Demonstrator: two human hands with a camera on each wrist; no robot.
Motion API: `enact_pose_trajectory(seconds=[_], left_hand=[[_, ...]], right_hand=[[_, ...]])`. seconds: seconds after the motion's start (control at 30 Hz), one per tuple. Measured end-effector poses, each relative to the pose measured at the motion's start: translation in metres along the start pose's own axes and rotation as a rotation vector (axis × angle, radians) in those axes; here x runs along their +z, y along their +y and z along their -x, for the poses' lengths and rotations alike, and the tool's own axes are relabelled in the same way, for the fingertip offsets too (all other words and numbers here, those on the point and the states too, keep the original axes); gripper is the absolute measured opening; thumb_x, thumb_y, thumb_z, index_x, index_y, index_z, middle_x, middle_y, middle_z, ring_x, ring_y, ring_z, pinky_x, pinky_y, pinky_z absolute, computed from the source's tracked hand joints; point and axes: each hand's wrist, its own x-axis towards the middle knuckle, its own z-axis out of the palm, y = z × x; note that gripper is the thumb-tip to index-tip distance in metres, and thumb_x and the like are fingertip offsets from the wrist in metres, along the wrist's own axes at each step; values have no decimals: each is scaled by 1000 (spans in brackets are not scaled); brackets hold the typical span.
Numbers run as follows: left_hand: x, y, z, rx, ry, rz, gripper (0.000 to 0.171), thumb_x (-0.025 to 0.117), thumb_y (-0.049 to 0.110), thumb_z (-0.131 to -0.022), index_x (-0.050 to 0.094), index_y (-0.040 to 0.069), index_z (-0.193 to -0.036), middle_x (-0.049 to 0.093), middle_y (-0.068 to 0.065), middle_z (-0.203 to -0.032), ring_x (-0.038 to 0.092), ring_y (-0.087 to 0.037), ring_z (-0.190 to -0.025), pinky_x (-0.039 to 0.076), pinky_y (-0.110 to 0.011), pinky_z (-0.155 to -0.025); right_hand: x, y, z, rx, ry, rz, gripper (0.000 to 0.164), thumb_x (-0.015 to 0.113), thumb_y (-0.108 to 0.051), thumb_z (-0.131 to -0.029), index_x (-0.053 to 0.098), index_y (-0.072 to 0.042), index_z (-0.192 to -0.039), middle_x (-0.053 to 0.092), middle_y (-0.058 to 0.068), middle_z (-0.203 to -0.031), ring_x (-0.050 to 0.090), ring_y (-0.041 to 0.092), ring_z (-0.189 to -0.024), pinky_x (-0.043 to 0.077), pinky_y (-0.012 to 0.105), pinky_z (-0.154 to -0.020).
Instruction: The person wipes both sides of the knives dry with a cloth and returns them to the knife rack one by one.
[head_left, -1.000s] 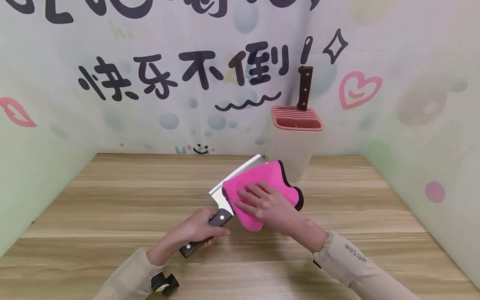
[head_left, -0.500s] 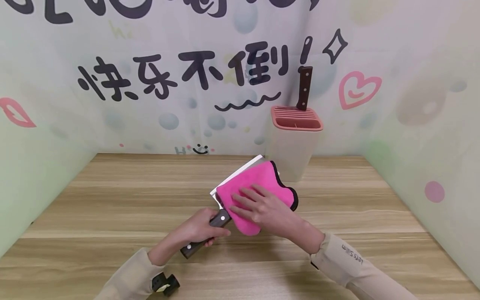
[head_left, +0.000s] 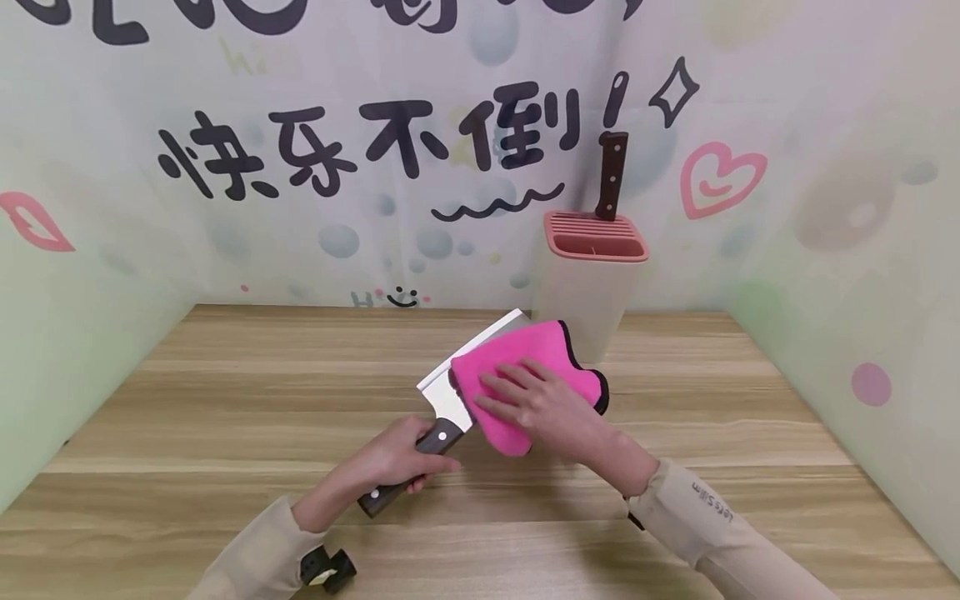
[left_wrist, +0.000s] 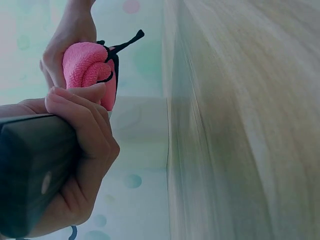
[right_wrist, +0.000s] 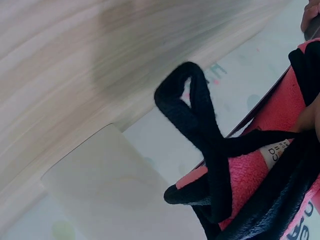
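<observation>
My left hand [head_left: 401, 458] grips the dark riveted handle [left_wrist: 35, 165] of a cleaver [head_left: 450, 400], fingers curled round it. The broad blade points away to the upper right in the head view. A pink cloth [head_left: 517, 354] with black edging covers most of the blade; only the strip along its upper left edge and the part by the handle show. My right hand [head_left: 551, 408] holds the cloth against the blade, fingers spread on top. In the left wrist view the cloth is folded in that hand. Its black hanging loop [right_wrist: 197, 110] dangles in the right wrist view.
Behind the cloth stands a white knife block [head_left: 581, 292] with a pink slotted top. One knife with a brown riveted handle [head_left: 612, 177] sticks up from it. The wood-grain table [head_left: 262, 367] meets a printed backdrop [head_left: 337, 242] behind and at both sides.
The right hand slid the cloth a little toward the cleaver handle half a second ago, then back up to the right. The left hand and cleaver have barely moved.
</observation>
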Motion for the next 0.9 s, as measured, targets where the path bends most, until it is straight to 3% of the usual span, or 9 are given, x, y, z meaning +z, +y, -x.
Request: enact_pose_trajectory(seconds=[0.67,0.9], left_hand=[[-5,-3,8,-11,13,-9,22,66,10,-78,46,3,-72,44,2,-43,41,-5,-34,35,-18,-35],[-5,-2,8,-9,7,-16,22,65,7,-78,45,2,-71,44,2,-43,41,-4,-34,35,-17,-34]], right_hand=[[14,29,16,229,-42,-72,48,68,-1,-74,59,-16,-118,57,9,-119,51,26,-109,43,39,-88],[19,35,20,269,-32,-48,45,68,-1,-74,60,-15,-116,59,9,-115,54,27,-105,45,39,-85]])
